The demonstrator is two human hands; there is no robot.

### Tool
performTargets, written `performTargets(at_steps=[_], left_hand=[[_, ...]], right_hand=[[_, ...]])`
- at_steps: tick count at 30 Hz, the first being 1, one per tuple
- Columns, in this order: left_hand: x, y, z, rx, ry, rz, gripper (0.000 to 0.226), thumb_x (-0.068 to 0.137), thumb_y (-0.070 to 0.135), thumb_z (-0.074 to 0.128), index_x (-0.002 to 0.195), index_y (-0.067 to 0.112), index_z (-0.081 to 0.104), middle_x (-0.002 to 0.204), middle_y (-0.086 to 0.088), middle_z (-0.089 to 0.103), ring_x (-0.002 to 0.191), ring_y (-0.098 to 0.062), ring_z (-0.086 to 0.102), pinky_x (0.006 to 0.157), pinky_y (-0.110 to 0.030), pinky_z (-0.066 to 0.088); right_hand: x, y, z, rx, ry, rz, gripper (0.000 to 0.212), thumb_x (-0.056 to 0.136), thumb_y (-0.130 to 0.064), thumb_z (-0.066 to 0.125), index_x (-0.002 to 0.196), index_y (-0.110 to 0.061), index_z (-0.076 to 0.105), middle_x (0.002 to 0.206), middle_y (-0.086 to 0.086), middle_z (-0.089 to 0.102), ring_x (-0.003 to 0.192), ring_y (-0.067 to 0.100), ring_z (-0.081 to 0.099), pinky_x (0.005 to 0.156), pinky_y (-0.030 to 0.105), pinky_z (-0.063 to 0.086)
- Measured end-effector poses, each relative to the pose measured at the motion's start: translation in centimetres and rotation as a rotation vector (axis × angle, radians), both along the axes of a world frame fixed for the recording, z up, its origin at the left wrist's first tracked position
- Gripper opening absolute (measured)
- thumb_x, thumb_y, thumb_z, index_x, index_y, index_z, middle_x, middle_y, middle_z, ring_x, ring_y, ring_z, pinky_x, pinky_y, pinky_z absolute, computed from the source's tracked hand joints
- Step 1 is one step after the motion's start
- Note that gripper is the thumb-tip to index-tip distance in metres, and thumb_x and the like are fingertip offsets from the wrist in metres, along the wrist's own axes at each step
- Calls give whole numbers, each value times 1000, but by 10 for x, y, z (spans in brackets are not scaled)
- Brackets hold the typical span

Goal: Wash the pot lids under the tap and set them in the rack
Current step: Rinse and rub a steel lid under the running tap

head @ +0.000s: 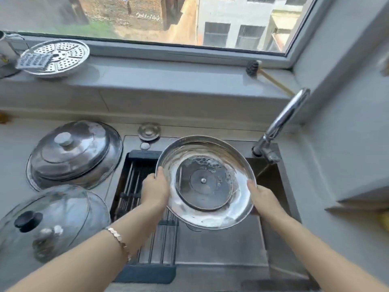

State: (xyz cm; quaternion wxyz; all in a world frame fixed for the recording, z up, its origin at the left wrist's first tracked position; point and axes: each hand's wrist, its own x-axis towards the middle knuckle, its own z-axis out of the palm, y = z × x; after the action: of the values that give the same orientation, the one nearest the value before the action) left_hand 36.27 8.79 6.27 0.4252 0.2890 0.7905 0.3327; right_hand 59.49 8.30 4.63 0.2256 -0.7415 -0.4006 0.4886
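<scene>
I hold a steel pot lid (205,205) upside down over the sink, its inside wet with a few suds. My left hand (154,191) grips its left rim with the thumb on the edge. My right hand (262,197) grips the right rim. The tap (282,125) stands at the back right; no water stream shows. A black rack with metal rods (134,186) spans the sink's left part, below my left hand. On the counter at the left rest a large steel lid (73,154) and a glass lid with a black knob (52,220).
The sink basin (221,249) lies under the held lid. A perforated steamer plate with a grater (55,57) sits on the window sill at the back left, a brush (252,68) at the back right. A wall corner rises on the right.
</scene>
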Motion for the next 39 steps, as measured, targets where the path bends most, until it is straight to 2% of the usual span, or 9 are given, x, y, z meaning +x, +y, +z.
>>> performTargets(at_steps=[3, 7, 11, 13, 16, 21, 34, 37, 39], left_hand=[[42, 8, -6, -46, 30, 36, 43, 100, 33, 32, 66, 10, 42, 69, -4, 44, 66, -21, 42, 59, -31, 29], [72, 17, -9, -43, 95, 64, 47, 99, 38, 32, 62, 10, 40, 66, -4, 44, 64, -22, 42, 63, -32, 31], [84, 21, -7, -6, 126, 105, 48, 98, 42, 35, 63, 9, 34, 61, -5, 38, 56, -20, 34, 53, -32, 24], [85, 22, -7, 15, 133, 119, 48, 97, 42, 36, 62, 10, 33, 60, -5, 36, 56, -21, 33, 53, -33, 22], [84, 22, -4, 29, 165, 107, 49, 97, 40, 37, 58, 12, 28, 58, -4, 33, 54, -20, 30, 52, -33, 21], [77, 25, -2, 28, 187, 85, 49, 98, 40, 37, 58, 12, 28, 57, -3, 32, 53, -19, 28, 50, -33, 20], [78, 30, -2, 18, 153, 69, 50, 98, 39, 38, 57, 14, 24, 57, -2, 29, 53, -17, 26, 49, -31, 18], [77, 30, -2, 19, 136, 63, 49, 98, 40, 38, 58, 14, 26, 57, -2, 30, 53, -17, 27, 50, -31, 20], [76, 28, -2, 17, 130, 66, 48, 97, 40, 38, 58, 14, 27, 58, -2, 31, 54, -17, 28, 51, -31, 21]], right_hand=[[49, 24, -4, -37, -52, 8, 46, 98, -38, 37, 72, -3, 54, 71, 14, 57, 57, 21, 54, 52, 19, 52], [94, 71, -13, -195, -29, -109, 58, 90, -56, 43, 107, -1, 51, 75, 18, 61, 63, 28, 63, 46, 27, 52], [103, 106, -26, -214, -24, -117, 64, 81, -63, 51, 103, -3, 53, 81, 17, 65, 68, 29, 66, 52, 29, 55], [98, 114, -33, -191, -57, -71, 49, 81, -53, 53, 92, -5, 57, 82, 14, 64, 67, 29, 62, 60, 31, 53], [90, 120, -38, -182, -113, -23, 26, 85, -34, 43, 81, -11, 54, 62, 6, 48, 47, 20, 44, 45, 23, 37], [87, 121, -43, -244, -107, -78, 31, 91, -26, 32, 63, -14, 36, 55, 5, 42, 41, 17, 37, 35, 17, 29], [92, 111, -44, -183, -179, -38, 36, 92, -18, 30, 65, -1, 48, 54, 10, 52, 44, 23, 45, 38, 19, 39], [92, 111, -43, -177, -214, -20, 36, 92, -21, 31, 78, 2, 54, 65, 15, 59, 59, 29, 56, 57, 31, 50], [88, 107, -43, -128, -353, -1, 37, 93, -26, 33, 98, 3, 55, 98, 23, 63, 92, 35, 59, 76, 35, 45]])
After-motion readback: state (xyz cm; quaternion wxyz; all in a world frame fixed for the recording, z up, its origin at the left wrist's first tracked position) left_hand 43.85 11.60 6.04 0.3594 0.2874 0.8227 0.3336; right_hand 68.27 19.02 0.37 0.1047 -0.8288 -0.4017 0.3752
